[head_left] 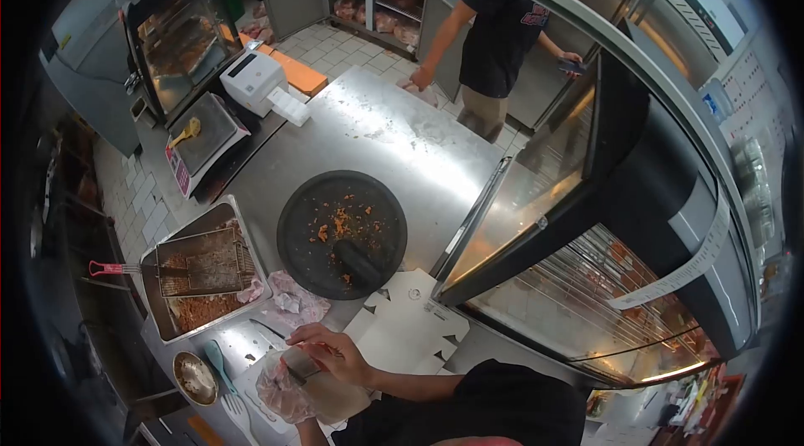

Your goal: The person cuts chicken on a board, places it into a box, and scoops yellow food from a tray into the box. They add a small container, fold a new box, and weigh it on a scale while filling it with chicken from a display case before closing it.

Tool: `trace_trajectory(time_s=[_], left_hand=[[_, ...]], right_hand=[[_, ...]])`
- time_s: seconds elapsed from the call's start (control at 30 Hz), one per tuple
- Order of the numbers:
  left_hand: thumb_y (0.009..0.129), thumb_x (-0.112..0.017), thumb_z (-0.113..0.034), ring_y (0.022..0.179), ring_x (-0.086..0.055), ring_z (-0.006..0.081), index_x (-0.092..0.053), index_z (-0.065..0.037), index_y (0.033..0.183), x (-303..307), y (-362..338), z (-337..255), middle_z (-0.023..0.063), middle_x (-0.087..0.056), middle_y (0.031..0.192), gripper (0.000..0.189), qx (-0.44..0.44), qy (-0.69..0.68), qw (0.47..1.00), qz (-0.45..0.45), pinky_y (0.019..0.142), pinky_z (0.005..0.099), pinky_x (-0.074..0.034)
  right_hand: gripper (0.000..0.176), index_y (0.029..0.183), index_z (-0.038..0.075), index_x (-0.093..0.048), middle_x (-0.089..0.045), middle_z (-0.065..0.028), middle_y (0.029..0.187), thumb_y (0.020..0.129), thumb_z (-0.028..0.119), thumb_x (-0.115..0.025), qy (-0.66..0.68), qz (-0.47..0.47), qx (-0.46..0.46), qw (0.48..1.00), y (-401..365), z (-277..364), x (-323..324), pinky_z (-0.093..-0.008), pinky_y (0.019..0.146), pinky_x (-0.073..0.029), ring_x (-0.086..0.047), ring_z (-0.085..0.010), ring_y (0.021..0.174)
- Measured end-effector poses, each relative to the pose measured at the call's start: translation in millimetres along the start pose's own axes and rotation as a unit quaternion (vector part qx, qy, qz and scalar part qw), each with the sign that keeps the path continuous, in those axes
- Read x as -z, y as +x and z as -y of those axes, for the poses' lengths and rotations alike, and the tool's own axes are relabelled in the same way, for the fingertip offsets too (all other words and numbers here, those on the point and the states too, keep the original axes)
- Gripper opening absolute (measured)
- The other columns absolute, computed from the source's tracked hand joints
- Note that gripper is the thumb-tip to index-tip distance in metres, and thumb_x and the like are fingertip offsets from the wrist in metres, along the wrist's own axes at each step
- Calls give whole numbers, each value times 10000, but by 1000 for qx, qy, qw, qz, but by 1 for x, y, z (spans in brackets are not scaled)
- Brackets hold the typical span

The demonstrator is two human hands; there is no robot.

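Observation:
My left hand (280, 391) is at the bottom, covered in crumpled clear plastic like a disposable glove; its fingers are hard to make out. Beside it, my bare right hand (339, 355) has its fingers bent over a small grey and red item (300, 364), whose kind I cannot make out. Below both hands is a whitish, translucent object (342, 402), partly hidden. An unfolded white cardboard box (402, 324) lies just beyond my right hand. Crumpled pinkish wrapping (293, 299) rests near a round black board (289, 237), which carries brown crumbs and a dark cleaver-like block (358, 263).
A metal pan (237, 216) with a wire basket (205, 266) stands left, near a bowl (195, 377) and white fork (239, 417). Further back are a scale (201, 140) and label printer (254, 82). A glass display case (536, 228) borders the right; another person (507, 27) stands beyond.

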State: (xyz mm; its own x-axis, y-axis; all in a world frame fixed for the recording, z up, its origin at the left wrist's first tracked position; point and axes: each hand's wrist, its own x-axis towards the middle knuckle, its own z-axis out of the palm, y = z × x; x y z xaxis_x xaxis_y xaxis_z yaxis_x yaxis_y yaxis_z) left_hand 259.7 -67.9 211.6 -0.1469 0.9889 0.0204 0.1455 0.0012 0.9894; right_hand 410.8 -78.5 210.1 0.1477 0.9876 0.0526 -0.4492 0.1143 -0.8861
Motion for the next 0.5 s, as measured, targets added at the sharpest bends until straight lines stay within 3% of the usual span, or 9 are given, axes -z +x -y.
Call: trace_trajectory(time_s=[0.03, 0.1, 0.17, 0.3, 0.4, 0.47, 0.5], left_hand=[[920, -670, -187, 753, -607, 156, -616, -2, 1004, 0, 2, 0, 63, -652, 894, 210, -27, 65, 997, -11, 673, 284, -507], [909, -683, -177, 759, -607, 152, -618, 1, 1003, 0, 9, -2, 57, -652, 910, 212, -59, 123, 991, -15, 669, 282, -506], [847, -706, -118, 820, -604, 142, -613, 8, 1047, 10, 27, 1, 69, -649, 935, 255, 8, -37, 982, 185, 745, 288, -503], [858, -678, -91, 802, -600, 143, -607, 2, 1059, -7, 20, -10, 57, -643, 923, 232, 57, -117, 982, 140, 748, 274, -492], [889, -652, -84, 760, -568, 126, -618, -2, 1002, -6, 30, -2, 29, -623, 860, 143, 24, -211, 969, 130, 689, 261, -468], [916, -621, -70, 726, -534, 107, -612, -2, 943, 0, 37, -14, 10, -603, 820, 75, -35, 47, 961, 269, 650, 252, -439], [916, -621, -70, 726, -534, 107, -612, -2, 943, 0, 37, -8, 10, -603, 820, 75, -36, 48, 961, 271, 650, 252, -439]], right_hand=[[253, 1173, 0, -627, -610, -87, 1211, 1029, 151, -484, -25, -1, 55, 998, 3, -1, 3, -300, 975, -414, -556, -151, 1110], [263, 1171, -1, -627, -612, -93, 1204, 1032, 167, -479, 22, -16, 44, 999, 5, -12, 13, -299, 977, -413, -553, -155, 1119], [274, 1170, -2, -628, -614, -99, 1198, 1036, 182, -474, 67, -32, 37, 997, 8, -6, 19, -299, 979, -412, -549, -159, 1129], [355, 1216, -5, -584, -603, -49, 1152, 1056, 276, -437, 74, -3, 62, 995, 4, 22, 14, -263, 937, -412, -543, -102, 1064], [419, 1241, -17, -559, -607, -46, 1139, 1060, 329, -409, 66, -6, 57, 996, -4, 19, 17, -255, 938, -413, -542, -88, 1059], [446, 1247, -20, -552, -612, -43, 1126, 1061, 355, -395, 36, -32, 46, 998, -8, 15, 21, -244, 932, -418, -545, -80, 1051], [445, 1239, -16, -555, -618, -37, 1098, 1061, 360, -393, 65, -60, 25, 996, -8, 14, 23, -233, 912, -423, -548, -71, 1024]])
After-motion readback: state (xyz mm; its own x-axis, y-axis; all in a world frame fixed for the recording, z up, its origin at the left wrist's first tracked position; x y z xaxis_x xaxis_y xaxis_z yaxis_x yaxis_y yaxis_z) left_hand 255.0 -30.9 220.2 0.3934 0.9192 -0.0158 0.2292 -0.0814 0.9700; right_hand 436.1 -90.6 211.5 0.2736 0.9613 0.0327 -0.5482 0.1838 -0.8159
